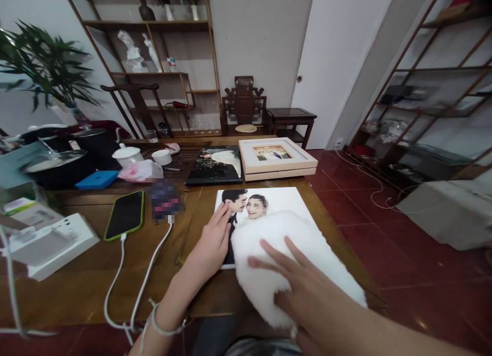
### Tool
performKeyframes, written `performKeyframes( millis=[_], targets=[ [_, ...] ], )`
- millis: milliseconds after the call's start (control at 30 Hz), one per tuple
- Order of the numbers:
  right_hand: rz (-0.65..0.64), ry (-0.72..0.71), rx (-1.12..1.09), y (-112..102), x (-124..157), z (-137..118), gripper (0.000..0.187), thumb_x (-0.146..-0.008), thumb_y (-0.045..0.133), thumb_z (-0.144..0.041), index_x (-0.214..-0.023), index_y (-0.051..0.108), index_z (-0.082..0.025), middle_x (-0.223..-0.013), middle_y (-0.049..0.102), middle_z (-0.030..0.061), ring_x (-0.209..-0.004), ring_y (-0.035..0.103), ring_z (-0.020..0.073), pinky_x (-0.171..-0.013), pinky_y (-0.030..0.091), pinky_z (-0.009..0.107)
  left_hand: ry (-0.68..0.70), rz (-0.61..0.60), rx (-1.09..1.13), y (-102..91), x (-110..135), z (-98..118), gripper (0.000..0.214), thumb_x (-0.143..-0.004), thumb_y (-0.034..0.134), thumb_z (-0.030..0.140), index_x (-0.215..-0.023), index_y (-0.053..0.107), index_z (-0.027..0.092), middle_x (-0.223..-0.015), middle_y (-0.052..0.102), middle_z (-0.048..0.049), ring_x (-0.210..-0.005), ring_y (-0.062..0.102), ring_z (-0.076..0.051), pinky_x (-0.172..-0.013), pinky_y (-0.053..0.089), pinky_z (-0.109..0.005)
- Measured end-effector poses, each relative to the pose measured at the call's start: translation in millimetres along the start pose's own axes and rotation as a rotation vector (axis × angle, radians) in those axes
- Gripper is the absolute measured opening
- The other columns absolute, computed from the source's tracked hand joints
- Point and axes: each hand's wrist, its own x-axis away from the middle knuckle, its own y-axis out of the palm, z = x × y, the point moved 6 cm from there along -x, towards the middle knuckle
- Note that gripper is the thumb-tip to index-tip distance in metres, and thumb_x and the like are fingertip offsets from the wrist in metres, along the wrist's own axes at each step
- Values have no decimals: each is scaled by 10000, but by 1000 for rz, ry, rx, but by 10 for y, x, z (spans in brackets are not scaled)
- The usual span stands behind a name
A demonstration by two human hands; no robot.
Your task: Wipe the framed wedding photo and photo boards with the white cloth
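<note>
A large wedding photo print (284, 202) lies flat on the wooden table (92, 274) in front of me. A white fluffy cloth (269, 243) covers its lower part. My left hand (213, 241) lies flat on the print's left edge, fingers stretched out. My right hand (295, 279) presses on the fluffy cloth with fingers spread apart. Neither hand grips anything.
A dark photo print (217, 166) and a stacked framed photo (277, 159) lie beyond. A green-cased phone (125, 214) on a white cable, a second phone (165, 200), a white box (49, 246), pots and cups sit left. The table's right edge drops to red floor tiles.
</note>
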Motion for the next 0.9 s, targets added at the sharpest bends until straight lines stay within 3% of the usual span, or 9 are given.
performKeyframes(
  millis=[100,200,333,433,533,667,800,900],
  targets=[
    [38,10,17,-49,216,11,202,-625,491,-96,-749,619,-192,-1428,380,64,-1363,164,320,-1086,112,586,-26,-9,2,-8,2,25,465,-928,253,251,-1360,365,118,-1477,296,-128,-1369,236,-222,-1092,256,-463],
    [86,170,60,-181,250,383,290,-617,421,-39,-810,598,-165,-1404,406,121,-1363,180,290,-1081,176,556,-52,-14,12,-6,2,30,468,-928,248,246,-1355,368,99,-1482,283,-129,-1374,223,-219,-1091,256,-463],
    [137,348,94,-310,15,999,319,-699,358,-47,-912,575,-147,-1297,513,169,-1340,248,284,-1041,232,567,-56,-2,21,-6,0,17,461,-929,258,252,-1357,371,123,-1481,290,-117,-1372,229,-218,-1094,247,-467],
    [160,405,109,-325,-268,1206,306,-751,358,-75,-960,574,-135,-1222,561,171,-1334,258,294,-1039,205,577,-36,21,49,-31,3,35,446,-930,276,265,-1342,398,147,-1465,328,-114,-1361,261,-225,-1093,249,-475],
    [149,332,81,-280,-523,1056,334,-769,375,-87,-1025,586,-127,-1212,569,162,-1345,223,310,-1039,152,610,-25,124,111,-130,13,81,431,-931,294,294,-1303,450,142,-1445,363,-114,-1348,296,-218,-1104,246,-441],
    [70,53,16,-203,-631,527,315,-722,422,-74,-963,617,-133,-1300,516,144,-1360,183,292,-1064,105,600,-13,311,263,-303,44,133,408,-937,304,335,-1228,522,150,-1400,431,-95,-1314,356,-192,-1109,252,-384],
    [-40,-188,-50,-165,-400,90,313,-675,462,-68,-919,624,-177,-1376,456,52,-1376,141,232,-1111,33,529,-51,343,370,-339,52,112,445,-949,259,368,-1224,529,144,-1355,491,-89,-1283,404,-188,-1100,272,-384],
    [-74,-152,-90,-185,-133,39,268,-694,473,-84,-891,628,-180,-1371,464,50,-1378,136,206,-1134,28,459,-76,281,335,-275,41,96,477,-946,254,390,-1249,513,129,-1337,513,-104,-1275,422,-194,-1092,284,-395]
  ],
)
